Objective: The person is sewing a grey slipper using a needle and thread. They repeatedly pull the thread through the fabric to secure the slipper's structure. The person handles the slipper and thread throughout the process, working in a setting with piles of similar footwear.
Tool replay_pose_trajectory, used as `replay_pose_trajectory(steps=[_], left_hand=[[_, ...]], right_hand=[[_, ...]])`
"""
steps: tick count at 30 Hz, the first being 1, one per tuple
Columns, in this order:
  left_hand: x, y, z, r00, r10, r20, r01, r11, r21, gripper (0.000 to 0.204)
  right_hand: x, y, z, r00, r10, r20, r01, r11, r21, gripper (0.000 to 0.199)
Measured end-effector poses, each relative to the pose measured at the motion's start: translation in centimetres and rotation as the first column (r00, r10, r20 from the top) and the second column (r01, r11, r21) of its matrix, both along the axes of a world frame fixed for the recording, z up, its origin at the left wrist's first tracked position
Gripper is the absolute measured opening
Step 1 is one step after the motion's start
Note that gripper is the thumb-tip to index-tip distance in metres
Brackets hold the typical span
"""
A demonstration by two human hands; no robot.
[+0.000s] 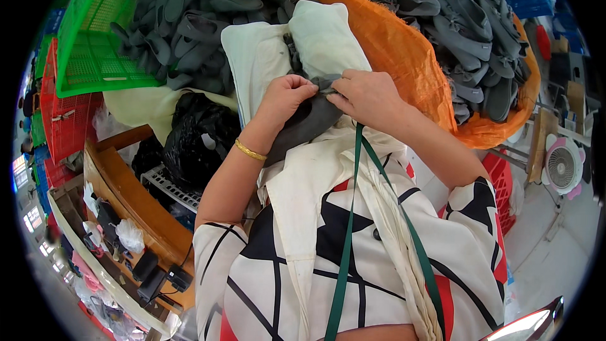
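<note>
In front of my chest, a dark grey cloth shoe (304, 127) lies over my lap, against two white cloth-covered pads (327, 36). My left hand (285, 96), with a gold bracelet at the wrist, pinches the shoe's upper edge with thumb and forefinger. Close beside it, my right hand (371, 96) has its fingers closed on a small grey piece at the same edge of the shoe. Whatever is between the fingertips is too small to make out. A dark strip (292, 53) runs between the two pads.
At the far left a green crate (95, 57) stands by a heap of grey shoes (189, 19). An orange sack (404, 57) at the far right holds more shoes (464, 22). Left are a black plastic bag (201, 136) and wooden table (136, 199); right, a small fan (562, 165).
</note>
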State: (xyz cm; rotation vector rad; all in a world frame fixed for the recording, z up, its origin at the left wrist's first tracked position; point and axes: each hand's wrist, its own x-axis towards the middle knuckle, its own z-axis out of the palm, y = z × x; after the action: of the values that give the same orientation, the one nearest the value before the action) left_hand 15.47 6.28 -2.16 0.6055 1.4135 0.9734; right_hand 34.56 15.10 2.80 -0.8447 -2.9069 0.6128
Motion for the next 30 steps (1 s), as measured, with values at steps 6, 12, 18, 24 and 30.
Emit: replay_pose_trajectory(steps=[6, 12, 18, 24, 30], left_hand=[[-0.1, 0.0, 0.0, 1.0, -0.003, 0.017, 0.003, 1.0, -0.002, 0.01], [0.0, -0.1, 0.0, 1.0, -0.01, 0.012, 0.01, 1.0, -0.005, 0.01], [-0.2, -0.1, -0.3, 0.999, -0.052, -0.001, 0.052, 0.998, 0.021, 0.009], [0.7, -0.8, 1.5, 1.0, 0.022, -0.019, -0.017, 0.972, 0.234, 0.009], [1.4, -2.9, 1.8, 0.943, -0.259, -0.207, 0.294, 0.941, 0.165, 0.01]], right_hand=[[-0.3, 0.2, -0.2, 1.0, 0.019, 0.023, -0.019, 1.0, -0.004, 0.027], [-0.4, 0.2, -0.4, 0.999, 0.053, -0.011, -0.052, 0.999, 0.01, 0.026], [0.6, -1.3, 1.2, 0.986, 0.166, 0.028, -0.163, 0.984, -0.068, 0.027], [3.8, -0.7, 1.8, 0.999, 0.022, 0.027, -0.018, 0.992, -0.121, 0.025], [6.3, -0.2, -2.6, 0.995, -0.033, -0.099, 0.02, 0.992, -0.127, 0.015]])
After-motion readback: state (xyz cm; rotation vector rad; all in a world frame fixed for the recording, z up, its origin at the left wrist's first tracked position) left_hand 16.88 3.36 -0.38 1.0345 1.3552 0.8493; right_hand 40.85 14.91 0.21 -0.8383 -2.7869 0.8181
